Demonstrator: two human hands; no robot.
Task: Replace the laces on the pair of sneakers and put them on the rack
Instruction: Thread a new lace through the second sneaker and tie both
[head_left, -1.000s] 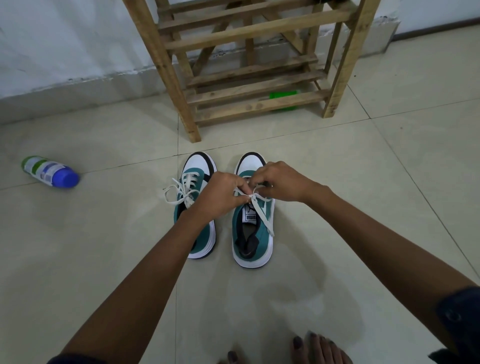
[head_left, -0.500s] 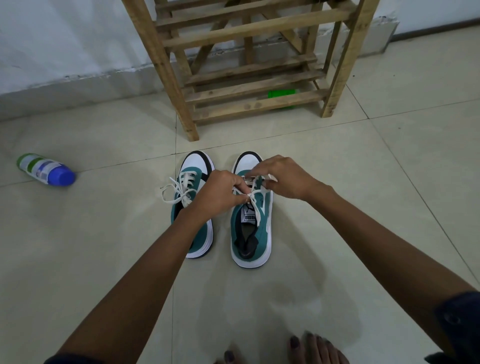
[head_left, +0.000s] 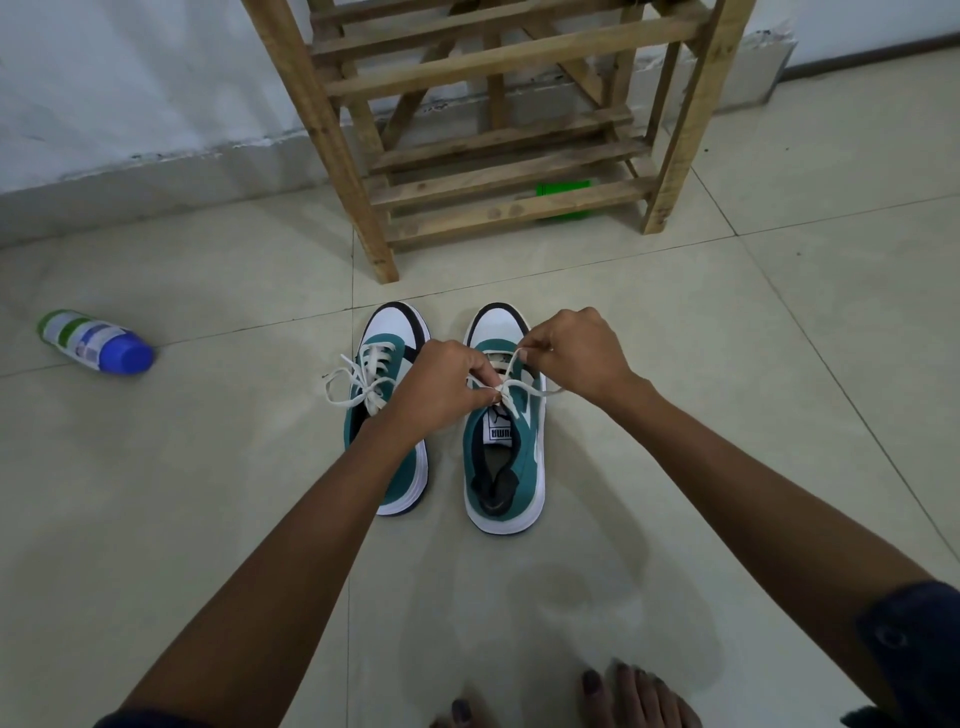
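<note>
Both hands are pinching the white lace (head_left: 511, 387) over the right sneaker (head_left: 504, 441): left hand (head_left: 441, 384) fingers at the knot, right hand (head_left: 582, 353) fingers pulling a loop. The left sneaker (head_left: 387, 415), just left of the fingers, is already tied. Both sit on the floor (head_left: 208, 519), with the wooden rack (head_left: 498, 156) beyond the fingers.

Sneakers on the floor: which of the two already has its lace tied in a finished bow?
The left sneaker: its bow lies finished and untouched. On the right sneaker, both hands pinch the lace mid-knot.
</note>
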